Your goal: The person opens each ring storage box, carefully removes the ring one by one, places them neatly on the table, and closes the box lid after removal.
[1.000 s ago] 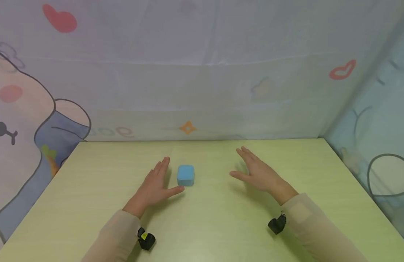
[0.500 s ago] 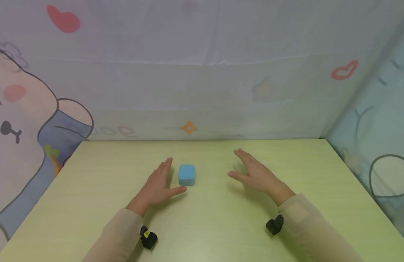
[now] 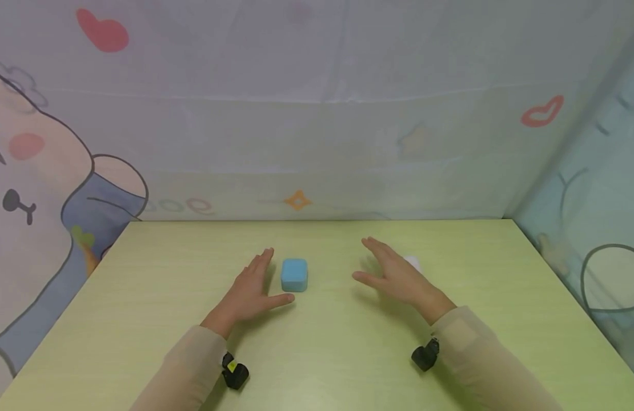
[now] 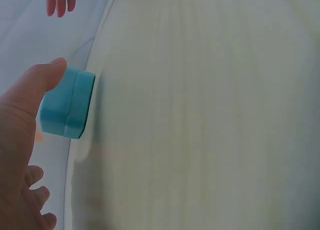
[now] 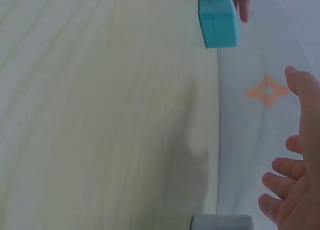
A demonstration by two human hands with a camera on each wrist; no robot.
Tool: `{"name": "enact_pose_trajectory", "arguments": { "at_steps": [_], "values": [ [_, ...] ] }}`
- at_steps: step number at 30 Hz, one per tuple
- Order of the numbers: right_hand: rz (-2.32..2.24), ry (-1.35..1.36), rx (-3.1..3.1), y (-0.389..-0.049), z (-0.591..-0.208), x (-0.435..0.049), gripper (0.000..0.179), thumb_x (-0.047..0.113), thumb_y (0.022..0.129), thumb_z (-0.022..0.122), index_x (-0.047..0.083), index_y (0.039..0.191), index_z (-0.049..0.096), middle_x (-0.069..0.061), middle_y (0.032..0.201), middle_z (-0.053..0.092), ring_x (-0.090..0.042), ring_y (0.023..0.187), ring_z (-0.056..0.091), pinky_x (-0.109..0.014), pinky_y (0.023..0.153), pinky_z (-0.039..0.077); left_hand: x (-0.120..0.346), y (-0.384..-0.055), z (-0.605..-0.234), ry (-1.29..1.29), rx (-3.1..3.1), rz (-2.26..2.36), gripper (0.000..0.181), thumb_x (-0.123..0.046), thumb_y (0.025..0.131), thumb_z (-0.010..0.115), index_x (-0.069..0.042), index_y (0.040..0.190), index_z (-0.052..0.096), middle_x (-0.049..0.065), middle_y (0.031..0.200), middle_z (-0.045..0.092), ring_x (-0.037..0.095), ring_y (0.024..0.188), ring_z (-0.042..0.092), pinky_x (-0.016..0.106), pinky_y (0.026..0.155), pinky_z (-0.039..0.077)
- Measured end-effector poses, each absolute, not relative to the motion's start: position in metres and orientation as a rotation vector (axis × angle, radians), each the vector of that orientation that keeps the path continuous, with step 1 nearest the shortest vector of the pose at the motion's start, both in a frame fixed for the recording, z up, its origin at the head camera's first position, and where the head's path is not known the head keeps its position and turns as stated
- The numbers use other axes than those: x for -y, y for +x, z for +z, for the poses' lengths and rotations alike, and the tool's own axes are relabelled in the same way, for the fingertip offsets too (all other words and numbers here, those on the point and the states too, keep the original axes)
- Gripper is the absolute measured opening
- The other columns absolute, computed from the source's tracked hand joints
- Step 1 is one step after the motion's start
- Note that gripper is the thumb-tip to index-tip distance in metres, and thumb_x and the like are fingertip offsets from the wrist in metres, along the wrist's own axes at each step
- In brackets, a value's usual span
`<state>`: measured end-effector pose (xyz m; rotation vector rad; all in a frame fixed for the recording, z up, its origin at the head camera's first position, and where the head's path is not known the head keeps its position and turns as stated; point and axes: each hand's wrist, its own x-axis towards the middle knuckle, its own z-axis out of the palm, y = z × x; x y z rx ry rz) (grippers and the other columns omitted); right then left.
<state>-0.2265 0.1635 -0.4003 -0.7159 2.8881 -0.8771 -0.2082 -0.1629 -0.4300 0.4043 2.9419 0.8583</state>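
Observation:
A light blue block [image 3: 294, 275] with rounded edges sits on the table. My left hand [image 3: 249, 291] is just left of it, fingers extended and thumb spread out in front of the block's near side. In the left wrist view, the thumb overlaps part of the blue block [image 4: 70, 104]. To the right, across a gap, my right hand [image 3: 399, 279] is held with straight fingers and the thumb apart, nothing in it. Partly hidden behind that hand is a white object [image 3: 412, 262]; the right wrist view catches only its pale end [image 5: 222, 222] at the bottom edge.
The pale wooden table [image 3: 327, 354] ends at a printed cloth backdrop [image 3: 317, 137], with another cloth [image 3: 605, 188] along the right side. Small black cameras [image 3: 236, 374] hang at both wrists.
My right hand has moved left and slightly nearer, uncovering part of the white object behind it. The left hand has edged a little right, toward the blue block. The head view has shifted slightly.

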Motion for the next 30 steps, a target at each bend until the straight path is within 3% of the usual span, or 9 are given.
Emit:
{"name": "enact_pose_trajectory", "arguments": {
  "at_steps": [30],
  "values": [
    [-0.989,-0.720,-2.830,-0.234,-0.417,-0.142,0.086,0.063,0.084,0.055,0.014,0.149,0.029,-0.006,0.153,0.032,-0.028,0.142,0.028,-0.048,0.114,0.027,0.155,-0.217,-0.438,0.441,-2.919,0.915,0.105,-0.055,0.074,0.073,-0.009,0.151,0.019,0.015,0.158,0.016,0.038,0.146,0.010,0.058,0.115,0.012]
  ]
}}
